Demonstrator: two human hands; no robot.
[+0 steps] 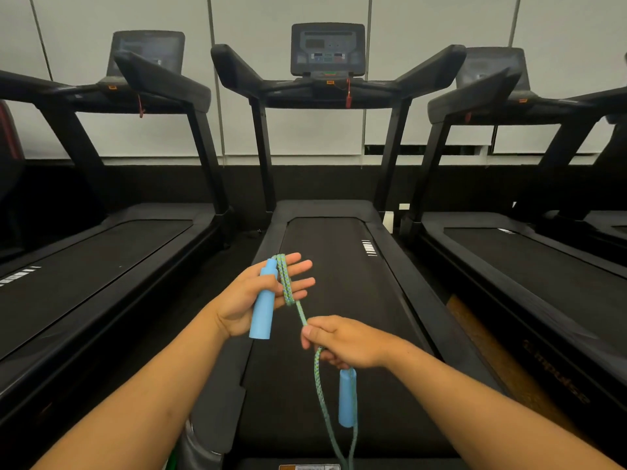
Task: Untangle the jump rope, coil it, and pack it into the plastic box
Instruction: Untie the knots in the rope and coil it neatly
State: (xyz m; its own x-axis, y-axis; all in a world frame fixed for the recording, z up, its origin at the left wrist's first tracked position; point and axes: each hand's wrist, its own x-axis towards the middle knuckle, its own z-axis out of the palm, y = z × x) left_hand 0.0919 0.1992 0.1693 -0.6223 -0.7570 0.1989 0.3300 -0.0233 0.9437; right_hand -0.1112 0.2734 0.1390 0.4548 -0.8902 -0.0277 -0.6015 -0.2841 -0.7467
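Observation:
The jump rope has a green-and-blue braided cord (320, 388) and two light blue handles. My left hand (258, 296) holds one blue handle (264, 301) under its thumb against the palm, fingers stretched out, with turns of cord looped over them. From those loops the cord runs down to my right hand (342, 340), which grips it in a fist. The second blue handle (347, 398) hangs just below my right hand, and a long loop of cord drops past the bottom edge of the view. No plastic box is in view.
I stand at the foot of a black treadmill (339, 266), its console (327, 49) straight ahead. Two more treadmills flank it, left (84, 259) and right (529, 266). A grey object (195, 446) shows at the bottom edge by my left arm.

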